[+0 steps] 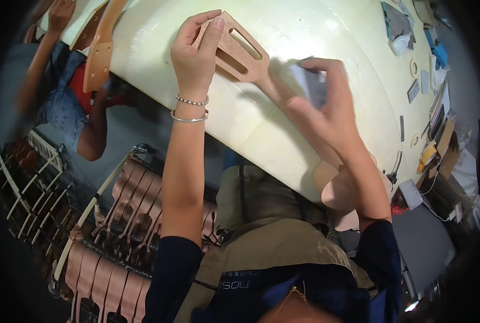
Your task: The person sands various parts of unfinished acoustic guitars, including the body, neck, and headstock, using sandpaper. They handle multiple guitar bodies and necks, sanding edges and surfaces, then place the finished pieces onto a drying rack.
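My left hand [199,54] grips the top end of an unfinished wooden guitar neck [250,65] with two long slots in its headstock. The neck runs diagonally down to the lower right over the pale worktable [159,64], continuing behind my right hand and forearm to a wide, curved base at the table's front edge. My right hand [328,113] holds a grey, flat piece [312,81], perhaps an abrasive sheet, between thumb and fingers just above and right of the neck.
Another person's arm [38,70] is at upper left beside more wooden necks [97,59]. Racks of wooden parts [108,285] stand at lower left. Along the table's right side lie tape rolls [413,67], small flat blocks, a blue object [439,54] and cardboard [445,134].
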A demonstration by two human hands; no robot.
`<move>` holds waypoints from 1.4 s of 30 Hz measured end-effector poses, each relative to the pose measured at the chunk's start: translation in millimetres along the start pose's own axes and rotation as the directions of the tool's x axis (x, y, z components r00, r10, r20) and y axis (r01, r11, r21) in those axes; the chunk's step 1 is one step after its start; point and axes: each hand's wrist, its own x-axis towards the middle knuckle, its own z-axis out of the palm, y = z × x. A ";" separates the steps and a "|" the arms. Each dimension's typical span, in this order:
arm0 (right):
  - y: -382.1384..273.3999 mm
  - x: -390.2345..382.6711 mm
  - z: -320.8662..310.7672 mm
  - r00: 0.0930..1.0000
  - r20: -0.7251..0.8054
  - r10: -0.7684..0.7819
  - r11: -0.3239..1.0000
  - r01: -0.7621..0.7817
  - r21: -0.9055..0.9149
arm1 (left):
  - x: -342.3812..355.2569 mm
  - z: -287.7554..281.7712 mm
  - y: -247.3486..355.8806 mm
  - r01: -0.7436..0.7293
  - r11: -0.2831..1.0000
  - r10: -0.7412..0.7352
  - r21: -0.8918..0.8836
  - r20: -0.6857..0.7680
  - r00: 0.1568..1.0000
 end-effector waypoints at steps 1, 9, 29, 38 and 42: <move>-2.3 6.3 9.9 0.998 0.036 -0.057 0.998 0.059 -0.032 | 0.2 1.1 -1.3 0.000 1.000 0.000 0.006 -0.007 1.000; 20.0 18.1 48.9 0.924 -0.043 -0.380 0.865 0.339 -0.370 | 2.3 2.3 1.2 -0.003 0.995 0.003 0.100 -0.002 1.000; 44.9 18.0 44.8 0.799 0.209 -0.564 0.653 0.586 -0.479 | -1.6 4.7 -10.3 -0.003 0.985 0.025 0.171 -0.123 0.992; 45.6 21.8 39.0 0.753 0.262 -0.604 0.619 0.650 -0.441 | -1.4 7.6 -6.6 0.093 0.986 -0.075 0.135 -0.132 0.988; 39.0 40.4 49.7 0.741 0.234 -0.630 0.639 0.665 -0.386 | 0.8 5.4 -9.9 0.053 0.987 -0.034 0.149 -0.131 0.991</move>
